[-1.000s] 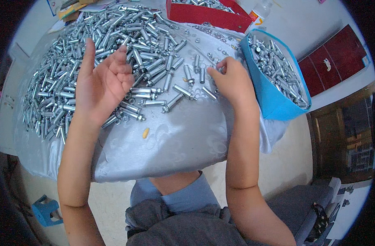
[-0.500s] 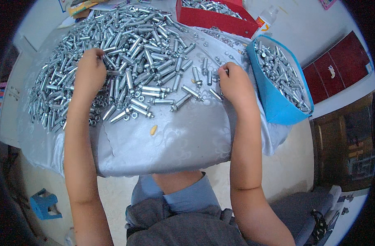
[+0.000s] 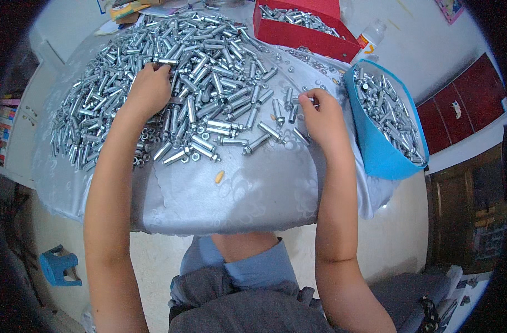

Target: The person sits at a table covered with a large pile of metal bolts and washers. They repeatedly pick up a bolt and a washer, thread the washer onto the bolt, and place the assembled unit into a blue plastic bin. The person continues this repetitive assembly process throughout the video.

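Note:
A big heap of silver metal bolts covers a table under a shiny grey cloth. My left hand lies palm down on the heap, its fingers curled over some bolts at the far side. My right hand rests at the right edge of the heap and pinches a small bolt between its fingertips. Loose bolts and small nuts lie between both hands. Right beside my right hand stands a blue bin filled with bolts.
A red box with more bolts stands at the back, a plastic bottle next to it. A small orange piece lies on the cloth near the front. A blue stool sits on the floor at lower left. Red cabinets stand at right.
My left hand has turned from raised and open to palm down and has reached farther into the heap. My right hand has stayed at the heap's right edge, fingers closed on a bolt.

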The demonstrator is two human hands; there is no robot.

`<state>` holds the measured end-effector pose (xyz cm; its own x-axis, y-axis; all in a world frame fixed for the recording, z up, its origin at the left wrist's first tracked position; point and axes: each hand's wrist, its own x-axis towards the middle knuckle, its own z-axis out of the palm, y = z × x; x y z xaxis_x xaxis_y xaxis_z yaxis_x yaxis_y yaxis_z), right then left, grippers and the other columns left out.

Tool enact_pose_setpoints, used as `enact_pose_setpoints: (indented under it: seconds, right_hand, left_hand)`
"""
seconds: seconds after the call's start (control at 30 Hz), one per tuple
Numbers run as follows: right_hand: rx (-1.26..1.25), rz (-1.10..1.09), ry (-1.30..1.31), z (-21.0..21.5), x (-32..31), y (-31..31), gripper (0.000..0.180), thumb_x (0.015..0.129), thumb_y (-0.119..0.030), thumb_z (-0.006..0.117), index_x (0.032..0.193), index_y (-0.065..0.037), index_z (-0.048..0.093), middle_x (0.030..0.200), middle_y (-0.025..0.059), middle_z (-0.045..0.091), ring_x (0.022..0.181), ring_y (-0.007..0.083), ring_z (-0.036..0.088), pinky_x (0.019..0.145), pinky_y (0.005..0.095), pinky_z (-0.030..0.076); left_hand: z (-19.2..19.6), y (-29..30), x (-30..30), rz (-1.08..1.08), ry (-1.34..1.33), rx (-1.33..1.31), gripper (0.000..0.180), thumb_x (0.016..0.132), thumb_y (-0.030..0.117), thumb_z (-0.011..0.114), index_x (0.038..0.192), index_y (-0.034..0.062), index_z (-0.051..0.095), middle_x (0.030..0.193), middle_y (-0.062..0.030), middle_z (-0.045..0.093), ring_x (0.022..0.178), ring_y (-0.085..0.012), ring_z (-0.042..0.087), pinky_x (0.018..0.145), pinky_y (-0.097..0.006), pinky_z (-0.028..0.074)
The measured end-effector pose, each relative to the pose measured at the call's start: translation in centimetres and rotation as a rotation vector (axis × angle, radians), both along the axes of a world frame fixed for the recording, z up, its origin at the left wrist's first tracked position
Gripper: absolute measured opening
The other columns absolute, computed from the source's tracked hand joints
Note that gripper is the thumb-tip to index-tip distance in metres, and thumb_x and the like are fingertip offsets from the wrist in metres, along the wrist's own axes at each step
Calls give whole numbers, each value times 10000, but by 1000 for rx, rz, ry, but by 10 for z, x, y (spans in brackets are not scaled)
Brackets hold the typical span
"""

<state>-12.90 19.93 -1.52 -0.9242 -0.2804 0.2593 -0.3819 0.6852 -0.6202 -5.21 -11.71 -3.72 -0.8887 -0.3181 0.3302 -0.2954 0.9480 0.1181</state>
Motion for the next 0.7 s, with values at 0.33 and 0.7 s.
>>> enact_pose_setpoints:
  seconds: [0.33, 0.7]
  right_hand:
    - [-74, 41, -21, 1, 4, -2, 251, 814, -212, 526, 904, 12, 596, 862, 223, 602, 809, 345, 585, 735, 378, 448]
    - [-104, 19, -53, 1, 1, -3, 235, 811, -212, 538, 897, -3, 601, 847, 215, 606, 792, 325, 592, 724, 361, 447]
  left_hand:
    - [-6, -15, 2, -117, 39, 24, 343, 834, 162, 394, 1121, 20, 516, 1163, -255, 448, 1022, -393, 478, 906, -430, 376]
    - [3, -23, 2, -92, -9, 20, 386, 846, 244, 325, 1138, 116, 543, 1297, -231, 370, 1091, -365, 463, 958, -389, 345]
